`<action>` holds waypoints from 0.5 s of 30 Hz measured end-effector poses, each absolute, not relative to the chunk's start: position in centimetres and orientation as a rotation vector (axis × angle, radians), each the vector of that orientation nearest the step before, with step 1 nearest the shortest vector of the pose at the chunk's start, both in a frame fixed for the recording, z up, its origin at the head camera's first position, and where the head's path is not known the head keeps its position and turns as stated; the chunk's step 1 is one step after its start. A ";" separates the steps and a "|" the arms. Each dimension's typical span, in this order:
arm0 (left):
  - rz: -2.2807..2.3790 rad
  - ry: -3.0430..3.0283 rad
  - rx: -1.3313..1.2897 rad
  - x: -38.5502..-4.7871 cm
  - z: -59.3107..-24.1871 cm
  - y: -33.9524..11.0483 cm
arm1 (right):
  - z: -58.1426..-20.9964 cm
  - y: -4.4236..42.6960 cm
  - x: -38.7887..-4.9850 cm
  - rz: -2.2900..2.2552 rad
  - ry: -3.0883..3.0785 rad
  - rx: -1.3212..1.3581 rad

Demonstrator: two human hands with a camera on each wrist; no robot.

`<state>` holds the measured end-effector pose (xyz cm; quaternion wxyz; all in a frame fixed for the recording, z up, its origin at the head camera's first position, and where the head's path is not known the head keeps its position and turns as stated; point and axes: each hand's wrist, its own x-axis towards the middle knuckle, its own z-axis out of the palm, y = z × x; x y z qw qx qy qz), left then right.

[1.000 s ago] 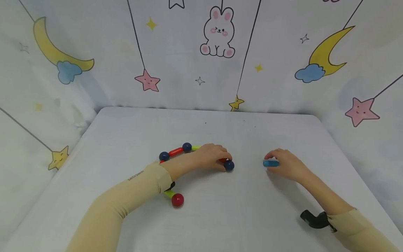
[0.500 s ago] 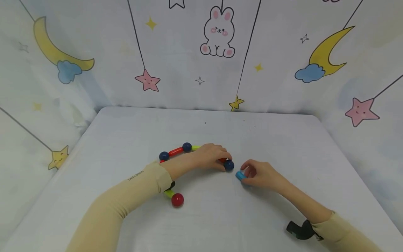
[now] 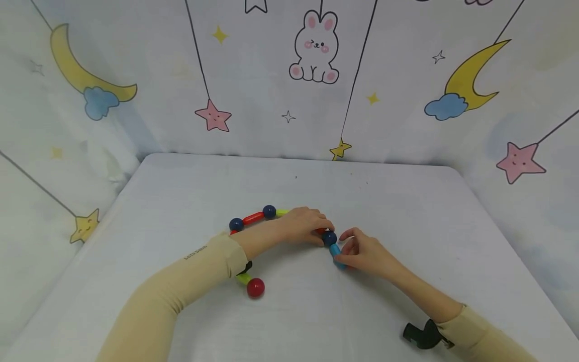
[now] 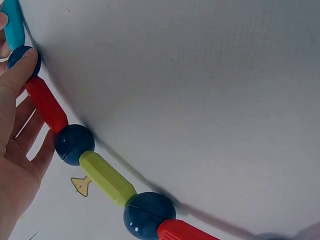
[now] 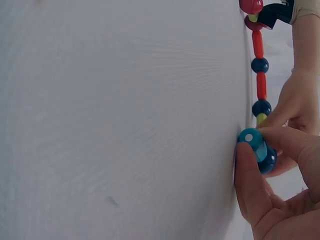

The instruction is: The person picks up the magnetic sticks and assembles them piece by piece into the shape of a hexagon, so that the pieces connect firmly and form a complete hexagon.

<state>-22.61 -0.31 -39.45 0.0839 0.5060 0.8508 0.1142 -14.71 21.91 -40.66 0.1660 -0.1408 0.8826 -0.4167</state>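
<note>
A chain of magnetic sticks and balls lies on the table, curving from a red ball (image 3: 255,288) round to a navy ball (image 3: 329,238) at its right end. My left hand (image 3: 304,224) grips that end ball, thumb across it, beside a red stick (image 4: 47,103). Further along come another navy ball (image 4: 75,145) and a lime stick (image 4: 107,177). With thumb and fingers my right hand (image 3: 368,255) pinches a light-blue stick (image 3: 334,250). One end of it touches the end ball; the other shows a pale dot in the right wrist view. My left forearm hides part of the chain.
The white table (image 3: 407,196) reaches back to a cloth backdrop (image 3: 253,65) printed with moons, stars and a rabbit. A black wrist device (image 3: 422,335) hangs below my right sleeve, close over the table.
My right hand has come leftward with the light-blue stick, turning it, until it meets the navy end ball. My left hand has stayed where it was.
</note>
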 end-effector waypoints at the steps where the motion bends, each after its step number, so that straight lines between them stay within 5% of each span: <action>1: 0.341 2.538 1.504 -22.6 -39.4 -0.3 | -40.6 21.9 -14.7 -1.196 2.506 -0.406; 6: 0.307 2.553 1.497 -22.0 -38.7 -1.0 | -40.4 22.1 -14.9 -1.185 2.561 -0.610; 15: 0.269 2.404 1.081 -17.2 -35.7 -7.6 | -39.9 22.9 -16.4 -0.440 2.811 -1.515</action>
